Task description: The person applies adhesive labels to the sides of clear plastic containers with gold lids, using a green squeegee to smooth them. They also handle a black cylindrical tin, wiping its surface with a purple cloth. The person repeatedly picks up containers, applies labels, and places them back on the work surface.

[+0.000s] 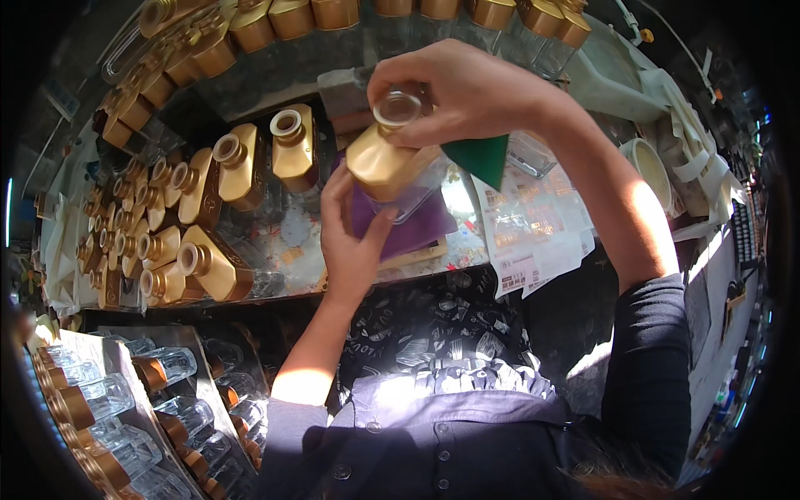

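My left hand point(350, 242) grips the clear glass body of a bottle point(392, 162) with a gold shoulder, held up above the bench edge. My right hand point(467, 87) comes in from the right and closes its fingers around the bottle's open silver neck at the top. Under the bottle lies a purple cloth point(412, 225) on the bench. A green triangular piece point(483, 157) shows just below my right wrist.
Several gold-shouldered bottles point(242, 167) lie on the bench to the left, more stand in a row along the back point(333, 12). Trays of clear bottles with gold necks point(108, 408) sit at lower left. Sheets of printed labels point(533, 225) lie on the right, beside a white cup point(650, 167).
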`<action>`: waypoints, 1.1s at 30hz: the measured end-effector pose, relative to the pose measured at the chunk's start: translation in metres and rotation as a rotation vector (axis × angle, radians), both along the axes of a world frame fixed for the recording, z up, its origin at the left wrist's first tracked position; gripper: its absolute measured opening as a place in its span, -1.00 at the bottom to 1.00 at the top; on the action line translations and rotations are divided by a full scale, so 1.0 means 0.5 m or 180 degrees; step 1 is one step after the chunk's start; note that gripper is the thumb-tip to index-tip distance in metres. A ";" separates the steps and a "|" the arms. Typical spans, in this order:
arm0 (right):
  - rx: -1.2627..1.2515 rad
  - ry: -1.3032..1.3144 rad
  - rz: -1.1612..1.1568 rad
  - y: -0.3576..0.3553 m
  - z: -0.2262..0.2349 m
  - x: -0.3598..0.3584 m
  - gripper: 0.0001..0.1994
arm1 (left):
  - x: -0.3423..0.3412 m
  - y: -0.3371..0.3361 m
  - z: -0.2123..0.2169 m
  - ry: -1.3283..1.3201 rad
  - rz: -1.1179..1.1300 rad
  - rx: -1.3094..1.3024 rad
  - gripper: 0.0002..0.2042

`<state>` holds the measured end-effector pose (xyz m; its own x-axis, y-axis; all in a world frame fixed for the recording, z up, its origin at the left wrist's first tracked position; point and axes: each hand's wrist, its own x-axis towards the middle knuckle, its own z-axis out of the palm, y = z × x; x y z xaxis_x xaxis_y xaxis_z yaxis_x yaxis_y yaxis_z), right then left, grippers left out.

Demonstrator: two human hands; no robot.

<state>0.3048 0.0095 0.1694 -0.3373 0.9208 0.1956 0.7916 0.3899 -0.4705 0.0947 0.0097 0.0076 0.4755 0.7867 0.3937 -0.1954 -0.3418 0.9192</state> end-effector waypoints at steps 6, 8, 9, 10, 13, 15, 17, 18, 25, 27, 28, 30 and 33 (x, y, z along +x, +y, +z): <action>-0.0125 -0.0941 0.0300 -0.028 0.035 0.029 -0.70 | -0.007 0.044 0.021 -0.0290 0.0281 0.0372 -0.50; 0.0214 -0.0491 0.0156 -0.019 -0.009 0.039 -0.71 | 0.012 0.069 0.024 -0.0306 0.0023 -0.0113 -0.51; 0.0188 -0.0298 -0.0111 -0.010 -0.020 0.034 -0.70 | 0.023 0.071 0.033 -0.0082 -0.0014 -0.0034 -0.47; 0.0156 -0.0110 -0.0412 -0.007 -0.030 0.032 -0.69 | 0.032 0.076 0.036 -0.0021 -0.0064 -0.0152 -0.45; 0.0198 -0.0140 0.0175 0.029 -0.032 0.050 -0.65 | 0.049 0.103 0.045 0.0210 -0.0226 -0.0451 -0.39; 0.0242 -0.0073 0.0303 0.039 -0.035 0.051 -0.63 | 0.058 0.107 0.049 0.0304 -0.0054 -0.0863 -0.37; 0.0252 0.0011 0.0214 0.040 -0.036 0.055 -0.59 | 0.062 0.126 0.038 0.0462 -0.0154 -0.1043 -0.37; 0.0283 0.0123 0.0194 0.043 -0.043 0.065 -0.58 | 0.063 0.144 0.026 0.0540 -0.0317 -0.0949 -0.37; 0.0122 -0.1365 -0.1887 -0.082 0.014 0.228 -0.50 | 0.061 0.119 0.028 0.0366 0.0105 -0.1242 -0.43; -0.0305 -0.2222 -0.2313 -0.153 -0.018 0.263 -0.49 | 0.065 0.114 0.038 0.0381 0.0276 -0.1600 -0.38; -0.0456 -0.1933 -0.2443 -0.176 -0.058 0.284 -0.53 | 0.073 0.117 0.040 0.0351 0.0327 -0.1752 -0.37; -0.0454 -0.1488 -0.2449 -0.210 -0.095 0.290 -0.63 | 0.089 0.111 0.069 0.0429 0.0201 -0.2006 -0.36; -0.0153 -0.1033 -0.2632 -0.237 -0.130 0.291 -0.69 | 0.094 0.132 0.059 0.0390 0.0126 -0.1911 -0.34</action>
